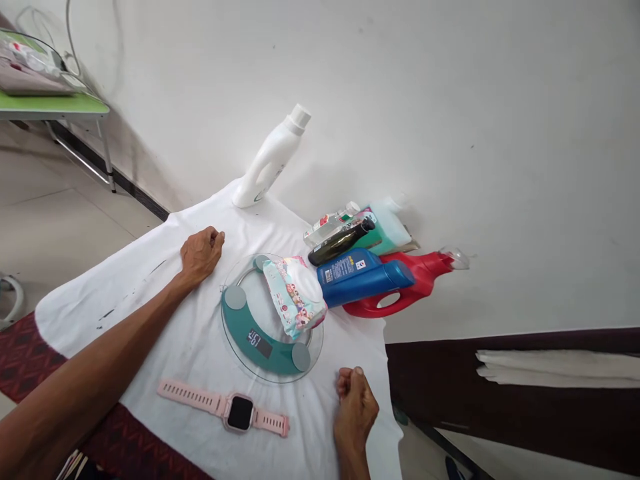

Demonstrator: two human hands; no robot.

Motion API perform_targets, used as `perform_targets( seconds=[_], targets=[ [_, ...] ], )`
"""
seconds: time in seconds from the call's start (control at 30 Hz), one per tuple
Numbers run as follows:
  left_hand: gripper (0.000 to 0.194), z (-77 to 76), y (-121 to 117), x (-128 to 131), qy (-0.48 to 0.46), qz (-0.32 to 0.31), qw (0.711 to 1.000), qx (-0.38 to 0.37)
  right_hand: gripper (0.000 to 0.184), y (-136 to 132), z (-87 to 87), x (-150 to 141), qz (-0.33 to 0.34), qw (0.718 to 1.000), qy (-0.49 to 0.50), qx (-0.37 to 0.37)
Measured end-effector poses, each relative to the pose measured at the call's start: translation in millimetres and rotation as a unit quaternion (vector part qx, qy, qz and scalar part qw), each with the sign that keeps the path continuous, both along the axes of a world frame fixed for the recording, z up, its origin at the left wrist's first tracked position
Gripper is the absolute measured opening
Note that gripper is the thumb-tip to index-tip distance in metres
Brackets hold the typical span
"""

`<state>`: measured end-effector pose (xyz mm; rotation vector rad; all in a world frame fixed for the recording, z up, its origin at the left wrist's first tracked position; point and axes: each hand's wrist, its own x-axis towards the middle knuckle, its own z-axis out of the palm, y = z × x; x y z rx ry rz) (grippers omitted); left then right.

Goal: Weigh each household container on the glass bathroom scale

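Note:
A pack of wet wipes [293,293] lies tilted across a round glass scale [263,353] with a teal band, its digital display [259,341] lit. To the left of the scale my left hand [203,253] rests on the white cloth, curled into a fist with nothing visible in it. My right hand [356,407], also closed and seemingly holding nothing, is at the lower right of the scale. Between my forearms, a pink smartwatch [239,411] is stretched out flat with a dark screen. Neither hand touches the scale, the wipes or the watch.
Behind the scale stand a blue bottle [350,273], a red jug [417,280], a dark green bottle [340,243], a clear bottle [330,227] and a turquoise container [387,227]. A white detergent bottle [267,163] stands by the wall. A green table [55,103] is far left.

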<state>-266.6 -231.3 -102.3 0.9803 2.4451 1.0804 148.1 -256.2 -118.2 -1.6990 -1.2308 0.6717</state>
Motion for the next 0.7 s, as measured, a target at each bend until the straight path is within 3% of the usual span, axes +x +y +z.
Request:
perform_targets(
  seconds=[0.13,0.47,0.6,0.7],
  targets=[
    [0.029,-0.1,2,-1,0.017,0.005,1.0,-0.008,0.053,-3,-14.2,4,0.004,1.0,0.024,0.008],
    [0.028,-0.1,4,-3,0.033,0.005,0.999,-0.015,0.053,-4,-11.4,4,0.001,0.999,0.039,-0.013],
    [0.028,2.3,4,-3,0.031,0.006,0.999,-0.022,0.052,-2,15.2,-21,0.017,0.999,-0.045,0.023],
    [0.028,3.6,5,-3,0.029,0.007,0.999,-0.028,0.075,7,45.1,-63,0.126,0.98,-0.1,0.117]
  ],
)
